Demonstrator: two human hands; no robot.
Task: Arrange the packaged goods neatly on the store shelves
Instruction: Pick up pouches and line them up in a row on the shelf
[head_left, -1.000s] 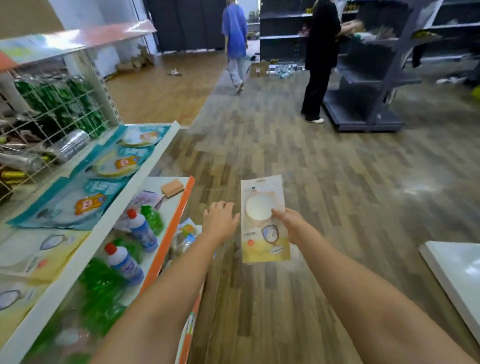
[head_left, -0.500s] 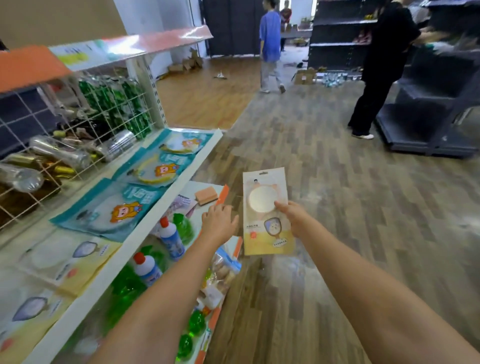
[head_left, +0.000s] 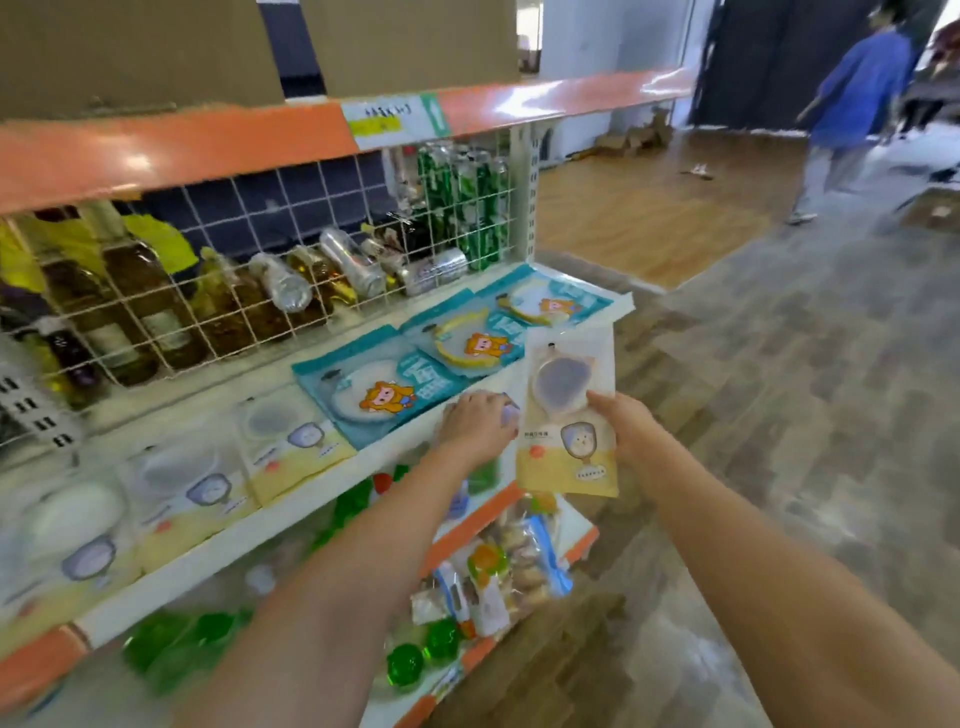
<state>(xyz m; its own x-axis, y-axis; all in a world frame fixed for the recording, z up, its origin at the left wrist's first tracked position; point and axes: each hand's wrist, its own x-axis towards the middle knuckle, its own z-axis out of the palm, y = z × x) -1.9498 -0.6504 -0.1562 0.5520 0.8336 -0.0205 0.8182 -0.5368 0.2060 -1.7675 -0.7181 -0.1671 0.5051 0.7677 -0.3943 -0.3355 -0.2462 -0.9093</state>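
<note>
My right hand (head_left: 621, 427) pinches a flat cream-and-yellow packet (head_left: 569, 415) with a round window, held upright just off the front edge of the white shelf (head_left: 291, 525). My left hand (head_left: 475, 425) hovers over the shelf edge beside the packet, fingers loosely curled, holding nothing I can see. On the shelf lie several matching cream packets (head_left: 291, 441) to the left and three teal packets (head_left: 387, 387) with a cartoon figure to the right.
A wire grid (head_left: 249, 291) behind the packets fences off bottles and cans. Below, a lower shelf (head_left: 498, 525) carries green bottles and snack bags. An orange-fronted shelf (head_left: 208, 140) hangs above. A person in blue (head_left: 852, 104) walks on the wooden floor at the right.
My view has swung left toward the shelves. Both hands have moved up to the white shelf's edge, the packet still in my right hand.
</note>
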